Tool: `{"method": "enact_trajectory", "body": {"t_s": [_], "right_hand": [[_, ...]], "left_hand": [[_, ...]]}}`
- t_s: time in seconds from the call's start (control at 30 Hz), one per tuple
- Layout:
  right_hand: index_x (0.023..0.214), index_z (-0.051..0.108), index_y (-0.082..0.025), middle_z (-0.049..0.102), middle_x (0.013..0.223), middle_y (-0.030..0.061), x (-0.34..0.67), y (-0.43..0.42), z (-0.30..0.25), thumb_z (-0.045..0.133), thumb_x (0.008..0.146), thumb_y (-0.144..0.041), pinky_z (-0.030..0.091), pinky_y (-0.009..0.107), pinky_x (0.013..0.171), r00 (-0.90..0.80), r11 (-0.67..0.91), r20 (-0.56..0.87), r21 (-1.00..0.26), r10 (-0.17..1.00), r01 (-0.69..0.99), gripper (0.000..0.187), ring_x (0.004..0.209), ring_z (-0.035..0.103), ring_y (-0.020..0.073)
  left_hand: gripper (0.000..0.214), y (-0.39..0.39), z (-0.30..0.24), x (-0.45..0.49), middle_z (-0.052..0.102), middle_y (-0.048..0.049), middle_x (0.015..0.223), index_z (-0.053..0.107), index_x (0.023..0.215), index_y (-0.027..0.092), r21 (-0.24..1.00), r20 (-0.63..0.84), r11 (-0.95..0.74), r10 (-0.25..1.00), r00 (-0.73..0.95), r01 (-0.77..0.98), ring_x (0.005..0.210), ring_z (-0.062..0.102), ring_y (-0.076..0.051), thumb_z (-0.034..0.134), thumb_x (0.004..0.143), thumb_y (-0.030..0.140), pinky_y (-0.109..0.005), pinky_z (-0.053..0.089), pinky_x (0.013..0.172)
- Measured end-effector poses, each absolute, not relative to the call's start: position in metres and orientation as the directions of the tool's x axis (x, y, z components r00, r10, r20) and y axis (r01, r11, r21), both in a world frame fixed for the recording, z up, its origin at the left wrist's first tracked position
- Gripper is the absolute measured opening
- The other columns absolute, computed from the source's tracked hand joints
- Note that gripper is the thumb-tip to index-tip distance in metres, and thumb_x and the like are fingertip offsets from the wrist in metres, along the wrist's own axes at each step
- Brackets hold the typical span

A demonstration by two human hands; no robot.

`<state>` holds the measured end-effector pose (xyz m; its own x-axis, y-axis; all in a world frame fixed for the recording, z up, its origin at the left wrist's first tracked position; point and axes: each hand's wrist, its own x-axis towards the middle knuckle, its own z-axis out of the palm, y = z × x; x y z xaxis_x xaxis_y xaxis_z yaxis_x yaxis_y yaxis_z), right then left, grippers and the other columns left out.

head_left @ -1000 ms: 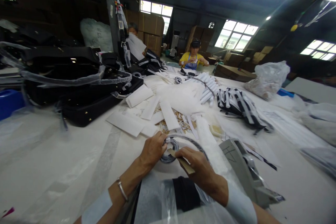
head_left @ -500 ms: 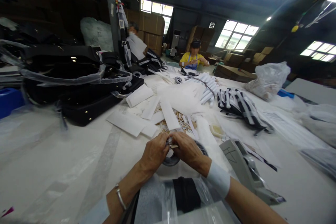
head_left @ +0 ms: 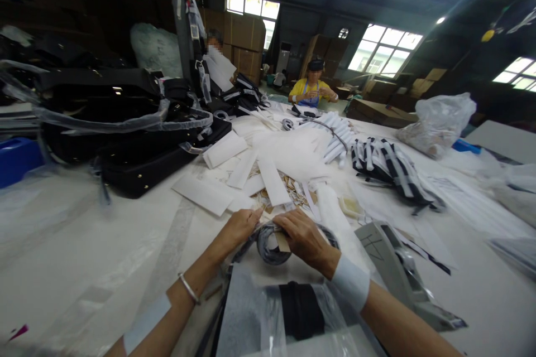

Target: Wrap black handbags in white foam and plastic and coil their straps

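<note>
A coiled strap [head_left: 274,259], grey and seemingly plastic-wrapped, stands on its edge in front of me. My right hand [head_left: 304,239] closes over its upper right side, and a small tan tag [head_left: 282,242] hangs beside those fingers. At the coil's upper left, my left hand [head_left: 240,227] has its thumb and fingers pressed together; whatever they pinch is too small to make out. Closer to me lies a plastic-wrapped black item [head_left: 301,309] on a grey board. Part of another dark coil [head_left: 329,234] shows behind my right hand.
White sheets [head_left: 205,192] and a pile of small tan pieces [head_left: 293,189] lie beyond my hands. A grey tape dispenser [head_left: 387,262] stands at right. Black bags [head_left: 125,139] fill the left; striped straps [head_left: 387,167] lie right. A co-worker in yellow [head_left: 312,89] sits across the table.
My hands were together above the coil and have moved apart. The left hand has shifted left, and more of the coil and the tan tag shows.
</note>
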<state>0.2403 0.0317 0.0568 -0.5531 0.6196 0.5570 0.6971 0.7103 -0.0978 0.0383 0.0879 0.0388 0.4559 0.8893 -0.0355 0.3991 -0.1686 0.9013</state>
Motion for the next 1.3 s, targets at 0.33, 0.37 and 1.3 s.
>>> {"method": "enact_trajectory", "body": {"t_s": [0.33, 0.37, 1.3], "right_hand": [[0.118, 0.059, -0.015, 0.070, 0.107, 0.0107, 0.242, 0.027, 0.067, 0.048, 0.100, -0.015, 0.050, 0.039, 0.081, -0.634, 0.754, 0.516, -0.035, 0.576, 0.656, 0.021, 0.094, 0.062, 0.0230], [0.118, 0.059, -0.016, 0.070, 0.107, 0.0108, 0.243, 0.027, 0.066, 0.047, 0.100, -0.015, 0.050, 0.039, 0.081, -0.632, 0.753, 0.516, -0.040, 0.578, 0.656, 0.022, 0.095, 0.062, 0.0230], [0.090, 0.066, -0.022, 0.070, 0.091, 0.0038, 0.242, 0.029, 0.054, 0.062, 0.093, -0.020, 0.053, 0.033, 0.076, -0.400, 0.689, 0.624, -0.326, 0.671, 0.647, 0.006, 0.085, 0.064, 0.0185]], "left_hand": [[0.039, 0.107, 0.030, 0.066, 0.060, -0.0018, 0.061, 0.059, 0.063, 0.014, 0.980, -0.197, 0.131, 0.758, 0.621, 0.152, 0.057, 0.053, -0.014, 0.066, 0.067, 0.053, -0.029, 0.047, 0.059], [0.037, 0.108, 0.032, 0.069, 0.058, -0.0008, 0.060, 0.059, 0.063, 0.014, 0.982, -0.187, 0.124, 0.775, 0.603, 0.145, 0.056, 0.051, -0.014, 0.067, 0.066, 0.050, -0.028, 0.046, 0.057], [0.028, 0.104, 0.038, 0.071, 0.045, 0.0059, 0.053, 0.052, 0.055, 0.018, 0.924, 0.054, -0.205, 0.905, 0.421, 0.322, 0.053, 0.041, -0.011, 0.058, 0.073, 0.038, -0.024, 0.029, 0.051]]}}
